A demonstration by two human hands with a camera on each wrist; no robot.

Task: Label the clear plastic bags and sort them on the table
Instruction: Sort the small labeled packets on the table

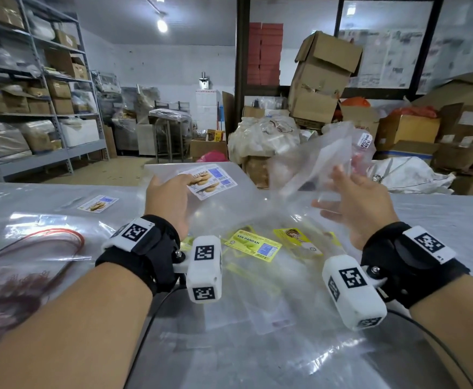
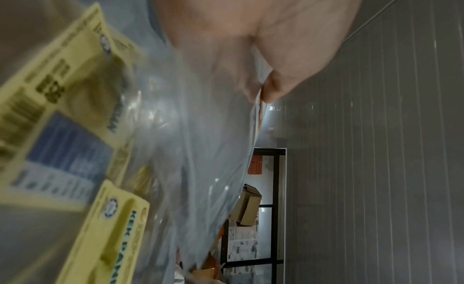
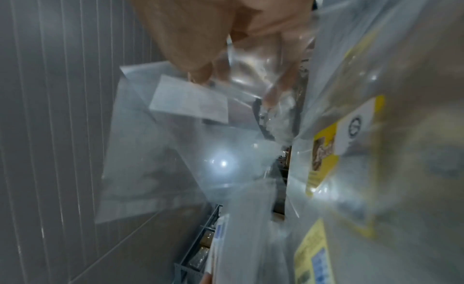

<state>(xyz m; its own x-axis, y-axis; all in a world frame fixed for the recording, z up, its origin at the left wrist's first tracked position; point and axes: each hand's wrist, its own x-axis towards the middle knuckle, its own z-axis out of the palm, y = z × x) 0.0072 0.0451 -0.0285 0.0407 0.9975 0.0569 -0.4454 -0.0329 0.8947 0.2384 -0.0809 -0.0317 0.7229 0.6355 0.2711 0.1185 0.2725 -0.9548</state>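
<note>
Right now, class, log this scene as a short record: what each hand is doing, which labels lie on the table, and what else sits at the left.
left hand: holds a clear bag with biscuit labels
right hand: lifts a second bag off the table
labels below the hands: yellow Kek Pandan label, another yellow label
left of table: red rubber bands, a labelled bag

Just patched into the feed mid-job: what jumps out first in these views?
Centre frame, two bare hands work over a plastic-covered table: the right hand lifts a clear plastic bag, and the left hand holds a sheet of biscuit labels. Between the wrists lies a yellow KEK PANDAN label among flat bags; red rubber bands sit far left.
</note>
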